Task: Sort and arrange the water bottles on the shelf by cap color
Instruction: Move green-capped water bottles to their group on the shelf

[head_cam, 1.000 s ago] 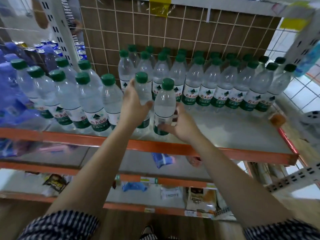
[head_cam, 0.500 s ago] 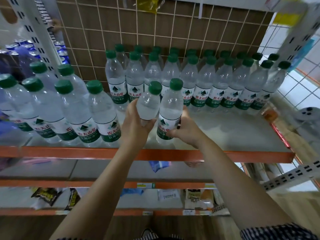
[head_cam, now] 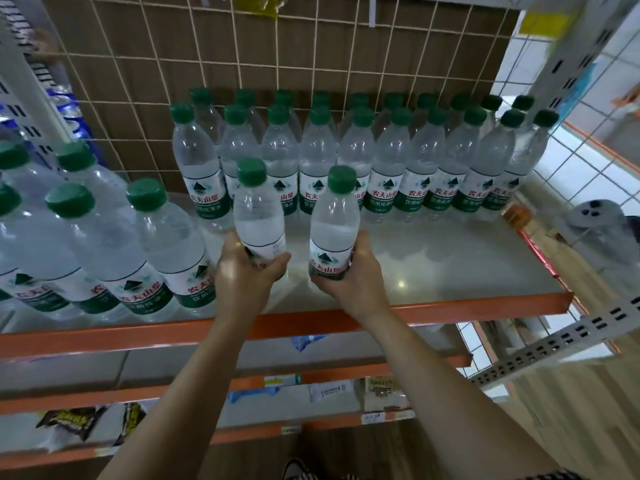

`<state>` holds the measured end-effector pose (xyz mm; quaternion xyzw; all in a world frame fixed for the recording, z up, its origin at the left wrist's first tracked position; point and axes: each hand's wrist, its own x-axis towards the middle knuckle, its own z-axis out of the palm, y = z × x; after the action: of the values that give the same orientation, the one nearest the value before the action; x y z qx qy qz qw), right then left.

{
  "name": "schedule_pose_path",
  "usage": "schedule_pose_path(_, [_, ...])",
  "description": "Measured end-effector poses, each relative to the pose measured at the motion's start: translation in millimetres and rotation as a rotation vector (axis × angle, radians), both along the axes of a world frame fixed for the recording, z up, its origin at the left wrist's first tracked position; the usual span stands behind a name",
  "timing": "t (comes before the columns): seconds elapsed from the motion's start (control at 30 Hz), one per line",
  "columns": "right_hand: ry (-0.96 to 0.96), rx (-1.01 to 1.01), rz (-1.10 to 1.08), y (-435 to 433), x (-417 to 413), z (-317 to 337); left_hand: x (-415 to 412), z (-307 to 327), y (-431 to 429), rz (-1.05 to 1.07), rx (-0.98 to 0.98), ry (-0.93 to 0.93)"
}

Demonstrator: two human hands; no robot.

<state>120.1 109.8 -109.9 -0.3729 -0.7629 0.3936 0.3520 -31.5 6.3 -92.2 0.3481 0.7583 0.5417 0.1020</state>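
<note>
My left hand (head_cam: 244, 277) grips the lower half of a clear green-capped water bottle (head_cam: 257, 213), which is tilted slightly. My right hand (head_cam: 356, 277) grips a second green-capped bottle (head_cam: 334, 223) by its label, about a hand's width to the right. Both bottles are over the front middle of the grey shelf (head_cam: 450, 268). Two rows of several green-capped bottles (head_cam: 388, 157) stand along the back of the shelf. Another group of green-capped bottles (head_cam: 104, 244) crowds the left front.
The shelf has an orange front lip (head_cam: 415, 311) and a wire grid back (head_cam: 311, 57). Blue-capped bottles (head_cam: 69, 109) sit beyond the white upright at far left. Lower shelves hold snack packets (head_cam: 69, 419). A perforated white rail (head_cam: 554, 344) juts out at the right.
Both hands have drawn their bottles toward the shelf front and spread them apart. The camera has moved closer and shifted to the right.
</note>
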Motion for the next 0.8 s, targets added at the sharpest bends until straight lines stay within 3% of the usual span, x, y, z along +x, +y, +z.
schedule_pose_path(0.33, [-0.093, -0.02, -0.156, 104, 113, 10, 77, 1, 71, -0.199, -0.081, 0.063])
schedule_pose_path(0.57, [-0.138, 0.038, -0.178, 184, 200, 19, 147, 7, 129, -0.202, -0.081, 0.043])
schedule_pose_path(0.67, [-0.128, -0.05, -0.194, 212, 222, 18, 171, 9, 149, -0.183, -0.097, 0.023])
schedule_pose_path(0.8, [-0.017, 0.0, -0.134, 236, 233, 26, 197, 8, 170, -0.171, -0.089, 0.008])
